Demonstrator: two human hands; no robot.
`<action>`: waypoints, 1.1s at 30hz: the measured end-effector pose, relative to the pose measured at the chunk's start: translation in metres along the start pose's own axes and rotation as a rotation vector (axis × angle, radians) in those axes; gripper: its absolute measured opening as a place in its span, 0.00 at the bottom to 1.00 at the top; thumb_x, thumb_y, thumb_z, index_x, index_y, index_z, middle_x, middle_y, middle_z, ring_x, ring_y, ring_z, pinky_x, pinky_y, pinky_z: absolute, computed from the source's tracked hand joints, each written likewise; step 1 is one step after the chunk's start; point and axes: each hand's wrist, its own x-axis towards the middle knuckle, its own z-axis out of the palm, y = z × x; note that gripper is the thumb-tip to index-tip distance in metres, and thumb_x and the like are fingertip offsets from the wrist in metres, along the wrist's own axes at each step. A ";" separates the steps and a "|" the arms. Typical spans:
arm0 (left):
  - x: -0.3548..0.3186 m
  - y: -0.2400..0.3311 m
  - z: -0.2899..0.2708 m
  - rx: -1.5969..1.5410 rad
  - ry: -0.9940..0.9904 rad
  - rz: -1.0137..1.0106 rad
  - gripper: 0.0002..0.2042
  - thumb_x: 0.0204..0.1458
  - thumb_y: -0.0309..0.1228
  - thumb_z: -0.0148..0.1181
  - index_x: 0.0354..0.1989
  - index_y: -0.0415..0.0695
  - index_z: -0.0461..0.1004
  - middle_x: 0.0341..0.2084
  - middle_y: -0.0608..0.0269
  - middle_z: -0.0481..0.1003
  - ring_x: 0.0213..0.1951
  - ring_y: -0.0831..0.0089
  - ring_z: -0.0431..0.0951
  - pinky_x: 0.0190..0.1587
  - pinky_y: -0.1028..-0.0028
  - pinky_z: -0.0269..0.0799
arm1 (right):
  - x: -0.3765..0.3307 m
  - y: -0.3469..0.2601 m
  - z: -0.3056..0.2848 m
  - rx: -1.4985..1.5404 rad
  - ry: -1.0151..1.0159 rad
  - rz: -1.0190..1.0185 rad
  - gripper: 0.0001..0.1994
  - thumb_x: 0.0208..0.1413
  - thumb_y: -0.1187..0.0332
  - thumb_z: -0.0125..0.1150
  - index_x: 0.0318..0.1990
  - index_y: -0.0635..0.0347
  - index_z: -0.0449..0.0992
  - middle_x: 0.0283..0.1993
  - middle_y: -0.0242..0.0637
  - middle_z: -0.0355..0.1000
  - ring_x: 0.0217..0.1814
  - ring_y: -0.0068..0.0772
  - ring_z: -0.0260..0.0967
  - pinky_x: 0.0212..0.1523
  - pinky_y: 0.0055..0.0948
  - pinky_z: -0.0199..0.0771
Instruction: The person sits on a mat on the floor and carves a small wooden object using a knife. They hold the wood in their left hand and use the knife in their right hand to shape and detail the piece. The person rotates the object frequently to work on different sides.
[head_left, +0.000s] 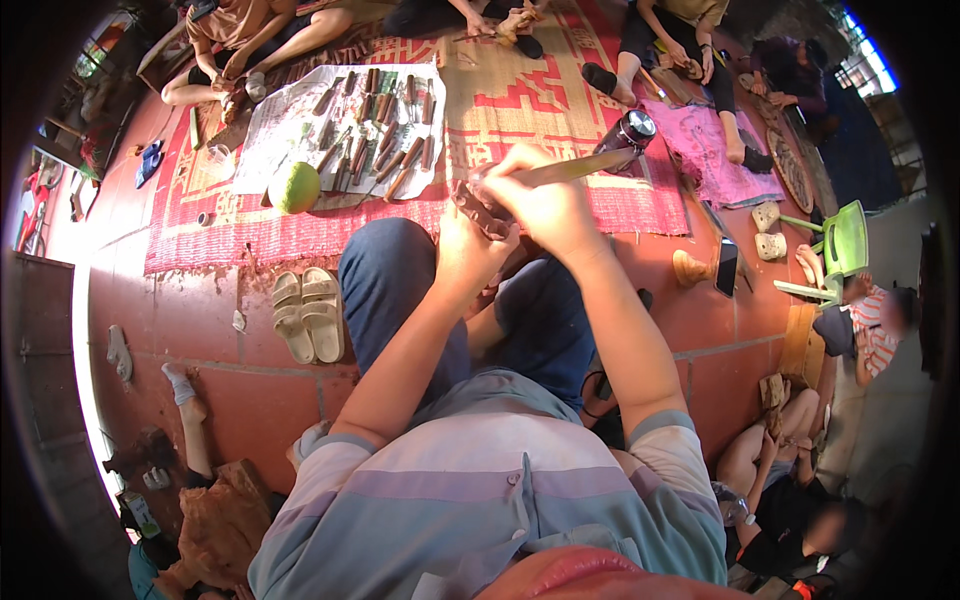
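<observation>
My left hand (468, 245) is closed around a small dark brown carved wooden piece (482, 212), held above my crossed legs. My right hand (548, 205) presses close against it and grips a carving tool with a long, pale, flat handle (580, 168). The handle sticks out to the right past my knuckles. Fingers hide the tool's working end and part of the wooden piece.
On a red and tan woven mat (520, 110) lies a paper sheet (270, 125) with several brown-handled carving tools (385, 135). A green round fruit (294, 188), dark flask (632, 130), beige sandals (308, 315), phone (727, 266) and green chair (845, 240) surround me. Other people sit nearby.
</observation>
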 end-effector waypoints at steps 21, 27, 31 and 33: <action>-0.001 0.007 -0.002 0.059 0.023 -0.042 0.18 0.39 0.31 0.63 0.39 0.37 0.70 0.27 0.57 0.76 0.33 0.66 0.78 0.36 0.68 0.72 | -0.002 0.016 -0.018 -0.230 0.119 -0.247 0.04 0.47 0.75 0.62 0.29 0.64 0.73 0.28 0.35 0.72 0.31 0.25 0.71 0.32 0.25 0.70; 0.002 0.013 -0.002 -0.105 -0.004 -0.040 0.22 0.37 0.27 0.61 0.45 0.40 0.69 0.35 0.50 0.73 0.40 0.52 0.73 0.43 0.60 0.70 | -0.020 0.017 0.000 -0.007 0.057 -0.065 0.05 0.46 0.75 0.64 0.29 0.66 0.73 0.25 0.34 0.72 0.26 0.24 0.68 0.29 0.23 0.67; 0.001 0.010 -0.002 -0.068 -0.040 -0.089 0.21 0.37 0.28 0.61 0.44 0.39 0.69 0.36 0.48 0.73 0.41 0.51 0.73 0.43 0.59 0.70 | -0.021 0.047 -0.013 0.138 0.140 0.007 0.05 0.46 0.75 0.65 0.29 0.65 0.75 0.25 0.34 0.72 0.26 0.22 0.68 0.28 0.23 0.67; 0.000 0.012 -0.003 -0.059 0.036 -0.037 0.21 0.36 0.28 0.61 0.44 0.38 0.69 0.34 0.48 0.73 0.40 0.51 0.74 0.42 0.59 0.70 | -0.028 0.048 -0.007 0.232 0.236 0.053 0.05 0.46 0.75 0.65 0.29 0.65 0.75 0.25 0.34 0.72 0.27 0.22 0.69 0.29 0.24 0.68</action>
